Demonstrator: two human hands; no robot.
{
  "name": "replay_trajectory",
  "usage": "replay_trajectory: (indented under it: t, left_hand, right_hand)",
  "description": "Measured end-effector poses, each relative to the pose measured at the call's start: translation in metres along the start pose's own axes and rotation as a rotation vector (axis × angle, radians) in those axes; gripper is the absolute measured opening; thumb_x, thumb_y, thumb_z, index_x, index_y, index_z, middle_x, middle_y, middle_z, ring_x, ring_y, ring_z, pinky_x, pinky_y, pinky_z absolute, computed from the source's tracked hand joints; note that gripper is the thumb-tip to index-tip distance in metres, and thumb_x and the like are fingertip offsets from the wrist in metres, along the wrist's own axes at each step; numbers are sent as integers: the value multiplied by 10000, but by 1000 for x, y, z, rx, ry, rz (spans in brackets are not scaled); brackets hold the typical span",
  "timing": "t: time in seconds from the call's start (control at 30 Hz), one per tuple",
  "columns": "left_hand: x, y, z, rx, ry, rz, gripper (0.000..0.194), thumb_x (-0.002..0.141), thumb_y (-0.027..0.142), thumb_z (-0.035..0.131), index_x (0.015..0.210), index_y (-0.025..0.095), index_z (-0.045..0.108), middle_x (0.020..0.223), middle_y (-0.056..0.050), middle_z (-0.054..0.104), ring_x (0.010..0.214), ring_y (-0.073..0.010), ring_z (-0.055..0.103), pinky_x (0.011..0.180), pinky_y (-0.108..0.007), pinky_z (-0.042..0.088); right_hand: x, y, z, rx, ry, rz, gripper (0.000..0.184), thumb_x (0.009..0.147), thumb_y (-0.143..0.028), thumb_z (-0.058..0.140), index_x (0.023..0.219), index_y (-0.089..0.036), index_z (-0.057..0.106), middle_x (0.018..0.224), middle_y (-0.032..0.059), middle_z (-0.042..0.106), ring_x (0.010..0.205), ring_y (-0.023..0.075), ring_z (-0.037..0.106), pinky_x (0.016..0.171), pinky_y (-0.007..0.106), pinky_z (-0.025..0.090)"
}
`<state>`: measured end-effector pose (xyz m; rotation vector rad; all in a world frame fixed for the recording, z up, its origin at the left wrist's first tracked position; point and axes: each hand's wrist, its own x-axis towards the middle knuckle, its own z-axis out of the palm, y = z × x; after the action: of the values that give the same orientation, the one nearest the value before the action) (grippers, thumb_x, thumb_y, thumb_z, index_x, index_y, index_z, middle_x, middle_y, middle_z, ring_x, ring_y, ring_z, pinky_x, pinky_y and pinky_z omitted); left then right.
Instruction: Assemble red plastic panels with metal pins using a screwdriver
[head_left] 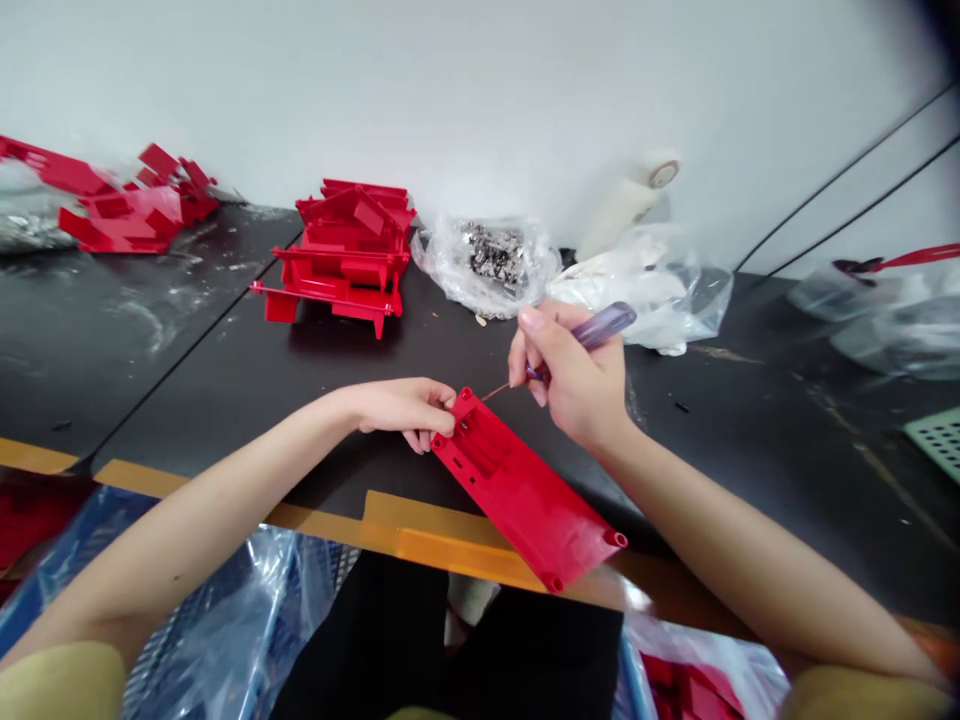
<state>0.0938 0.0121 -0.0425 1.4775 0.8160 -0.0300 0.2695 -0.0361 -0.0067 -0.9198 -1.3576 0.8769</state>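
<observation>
A long red plastic housing (529, 490) lies slanted across the front edge of the black table, its near end reaching past the edge. My left hand (416, 408) is closed on its upper left end, thumb on top. In my right hand (574, 375) is a screwdriver with a purple, see-through handle (607, 325). Its thin shaft (495, 392) points down and left, with the tip at the upper end of the red housing. Whether the tip touches a screw there cannot be made out.
Red plastic parts (341, 255) are stacked behind my left hand, with more red parts (135, 205) at the far left. A clear bag of small metal pieces (495, 255) and white plastic bags (645, 285) stand by the wall. Blue crates (217, 620) sit below the table edge.
</observation>
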Motion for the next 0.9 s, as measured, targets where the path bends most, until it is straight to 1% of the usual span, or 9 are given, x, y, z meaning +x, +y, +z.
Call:
replay_trajectory:
  t: [0.1,0.2,0.33,0.4,0.47,0.57,0.63,0.77,0.9]
  left_hand:
    - [-4,-6,21,44,303,67,116,649,214,603,734,194,526,627,48,545,567,-108,495,528,-221,404]
    - [-4,-20,40,81,624,141,107,691,205,590,755,203,504,646,49,541,601,-116,486,566,-229,394]
    - [-1,-32,57,87,897,272,84,768,193,510,847,198,537,705,29,581,656,-137,545,641,-254,448]
    - [-1,-30,62,105,996,365,146,802,200,488,922,195,569,772,12,609,707,-146,577,681,-265,472]
    - [-3,-23,67,141,1078,468,199,823,208,489,987,194,602,873,-11,631,782,-154,601,738,-272,486]
    - [-12,-11,76,213,1208,590,249,852,213,493,1051,192,641,946,-33,608,838,-159,602,799,-279,487]
    - [-21,-5,83,272,1296,643,257,874,222,494,1077,201,651,949,-34,587,855,-162,593,828,-286,481]
    - [-34,0,94,386,1416,706,185,891,261,530,1027,211,645,955,-35,591,876,-166,582,861,-292,479]
    - [-36,-1,91,473,1488,745,176,894,319,538,986,205,637,1012,-67,582,901,-177,592,832,-302,511]
  right_hand:
    - [-6,-7,-13,-30,32,38,460,824,-442,633,502,-194,417,422,-37,503,309,38,345,317,196,209]
    - [-15,-1,-25,-144,36,153,446,838,-501,572,553,-199,408,463,-36,524,325,42,353,343,206,229]
    - [-19,11,-38,-259,-63,309,349,839,-512,553,699,-199,488,428,-57,472,389,77,400,407,208,283]
    - [-18,11,-42,-293,-157,360,326,830,-504,569,748,-190,535,393,-68,438,366,82,356,394,219,244]
    - [-21,6,-44,-340,-281,395,338,808,-506,604,736,-177,571,378,-65,432,353,81,329,394,227,225]
    - [-31,-7,-43,-413,-395,358,348,810,-494,619,694,-168,582,398,-47,474,408,89,417,480,225,324]
    - [-41,-16,-39,-467,-395,304,314,827,-468,609,739,-167,595,437,-40,516,463,104,481,543,232,366]
    - [-58,-27,-34,-561,-343,234,289,840,-456,590,899,-175,619,503,-39,554,459,122,496,535,250,362]
    - [-67,-26,-33,-578,-287,175,318,862,-466,566,990,-177,609,501,-54,519,471,127,486,551,256,364]
